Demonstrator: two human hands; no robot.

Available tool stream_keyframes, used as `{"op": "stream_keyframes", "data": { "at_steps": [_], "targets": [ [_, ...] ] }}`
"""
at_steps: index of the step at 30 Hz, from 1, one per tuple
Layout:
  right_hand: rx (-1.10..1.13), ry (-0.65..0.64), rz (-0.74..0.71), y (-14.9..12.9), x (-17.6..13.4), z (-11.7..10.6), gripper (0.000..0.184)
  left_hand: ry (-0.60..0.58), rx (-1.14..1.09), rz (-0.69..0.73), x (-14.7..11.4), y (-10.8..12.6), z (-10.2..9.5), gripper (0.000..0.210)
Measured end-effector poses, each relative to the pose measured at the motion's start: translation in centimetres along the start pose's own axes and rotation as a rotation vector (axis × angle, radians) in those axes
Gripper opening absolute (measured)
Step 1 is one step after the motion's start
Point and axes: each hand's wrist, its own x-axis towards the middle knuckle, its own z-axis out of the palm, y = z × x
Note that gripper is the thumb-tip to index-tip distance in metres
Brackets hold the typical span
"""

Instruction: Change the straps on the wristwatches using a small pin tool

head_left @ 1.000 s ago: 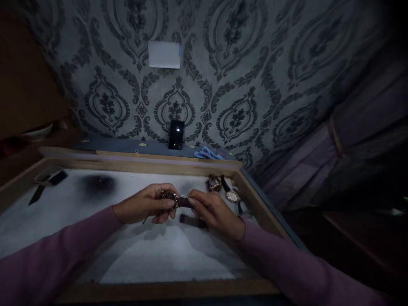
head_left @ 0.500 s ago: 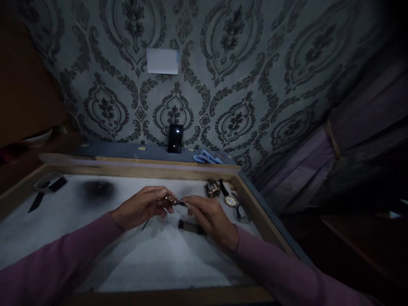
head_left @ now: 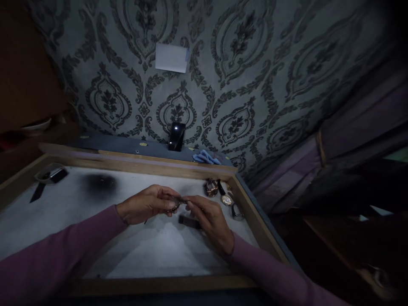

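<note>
Over the middle of the shallow wooden-framed tray (head_left: 134, 284), my left hand (head_left: 145, 205) pinches a small shiny wristwatch (head_left: 175, 205) between thumb and fingers. My right hand (head_left: 210, 219) meets it from the other side, its fingertips closed on the watch's thin dark end, which may be its strap. Much of the watch is covered by my fingers, and the dim light blurs its detail. Below my right fingers lies a dark strap-like strip (head_left: 189, 222) on the white surface. A thin dark stick shows just under my left hand, mostly hidden.
Several watches rest at the tray's right side, among them a brown-and-gold one (head_left: 211, 187) and a gold-faced one (head_left: 226, 199). A clear round container (head_left: 47, 173) sits in the left corner. Behind the rim are a phone (head_left: 177, 137) and a blue cloth (head_left: 206, 157).
My left hand has turned, its thumb now lying across the watch, which shows less than before. The right hand keeps its pinch. The whole view has tilted slightly.
</note>
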Motion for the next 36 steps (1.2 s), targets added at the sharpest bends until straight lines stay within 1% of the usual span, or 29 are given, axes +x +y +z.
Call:
{"op": "stream_keyframes", "data": {
  "at_steps": [5,9,13,15,19,21,23,28,30,33,36],
  "targets": [
    [0.02,-0.002,0.07,-1.7,-0.5,0.7,0.032,-0.025,0.079,-0.037,-1.2,0.1,-0.1,0.036],
    [0.002,-0.016,0.12,-2.8,-0.8,1.8,0.036,-0.022,0.174,-0.073,-2.4,-0.2,-1.0,0.034],
    [-0.02,-0.053,0.188,-3.6,-0.8,2.6,0.037,-0.039,0.216,-0.066,-2.9,-0.7,-1.7,0.029],
    [-0.025,-0.065,0.218,-4.0,-0.8,3.0,0.037,-0.076,0.232,-0.05,-3.1,-1.0,-1.8,0.027],
    [-0.01,-0.078,0.266,-4.7,-0.7,4.1,0.036,-0.214,0.221,-0.016,-3.4,-1.4,-1.8,0.029],
    [-0.017,-0.081,0.279,-5.1,-0.6,4.7,0.035,-0.243,0.238,-0.009,-3.6,-1.5,-1.9,0.031],
    [-0.039,-0.063,0.272,-5.4,-0.5,5.1,0.033,-0.239,0.278,-0.022,-3.8,-1.5,-2.2,0.033],
    [-0.057,-0.018,0.236,-5.3,-0.4,5.5,0.028,-0.246,0.405,-0.135,-3.8,-1.6,-2.6,0.034],
    [-0.035,-0.008,0.224,-5.1,-0.3,5.5,0.029,-0.226,0.371,-0.135,-3.7,-1.8,-2.5,0.034],
    [0.0,0.007,0.2,-4.9,-0.3,5.2,0.03,-0.189,0.225,-0.121,-3.7,-1.9,-2.1,0.036],
    [0.014,0.013,0.176,-4.7,-0.4,5.0,0.031,-0.188,0.119,-0.12,-3.8,-1.9,-1.6,0.035]
  ]
}}
